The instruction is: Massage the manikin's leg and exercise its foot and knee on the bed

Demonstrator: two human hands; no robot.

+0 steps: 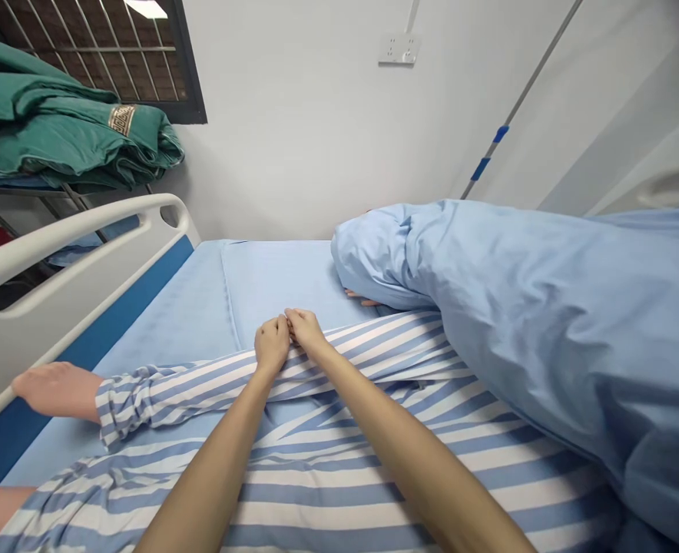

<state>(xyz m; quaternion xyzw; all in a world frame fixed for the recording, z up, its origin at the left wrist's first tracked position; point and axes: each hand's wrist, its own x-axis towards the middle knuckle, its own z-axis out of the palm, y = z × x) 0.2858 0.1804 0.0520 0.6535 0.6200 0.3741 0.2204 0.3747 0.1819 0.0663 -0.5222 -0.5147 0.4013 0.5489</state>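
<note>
Blue-and-white striped trousers [201, 388] cover the legs of a figure lying on the bed. Both my arms reach across the near leg to the far one. My left hand [271, 344] is closed at the far side of that trouser leg, around the knee, knuckles up. Right beside it, my right hand [306, 332] is closed too, thumbs nearly touching. Both appear to grip the trouser cloth, though the fingertips are mostly hidden. The far bare foot [57, 390] sticks out of its cuff toward the footboard.
A folded light-blue quilt [524, 307] covers the figure's upper part at right; fingers [362, 298] show under its edge. The bed's white footboard [86, 230] stands at left. Beyond it green padded fabric [74, 130] lies on a rack. The wall holds a socket [399, 49]; a pole [504, 130] leans nearby.
</note>
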